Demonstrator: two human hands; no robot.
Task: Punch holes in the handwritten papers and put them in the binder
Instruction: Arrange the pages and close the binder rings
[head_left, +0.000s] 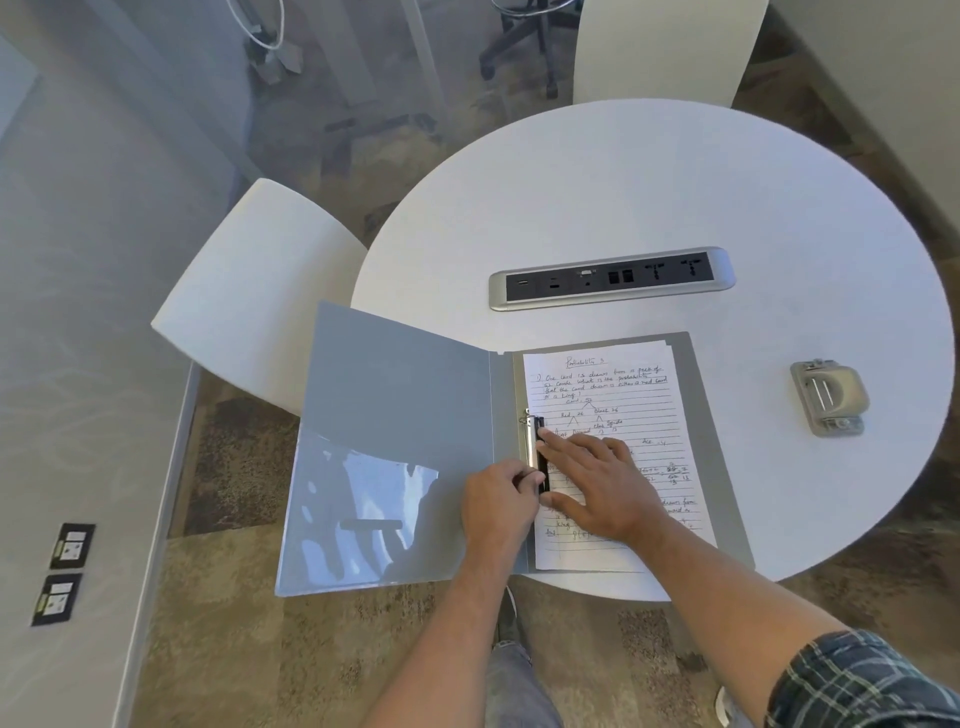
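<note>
A grey binder lies open on the round white table, its left cover hanging past the table edge. Lined handwritten papers are stacked on its right half, against the metal clip mechanism at the spine. My left hand grips the lower end of the mechanism with curled fingers. My right hand lies flat on the papers, its fingertips pressing the black bar of the clip. A grey hole punch stands on the table to the right, apart from both hands.
A silver power and socket strip is set into the table behind the binder. Two white chairs stand at the table, one on the left and one at the far side. Carpeted floor lies below.
</note>
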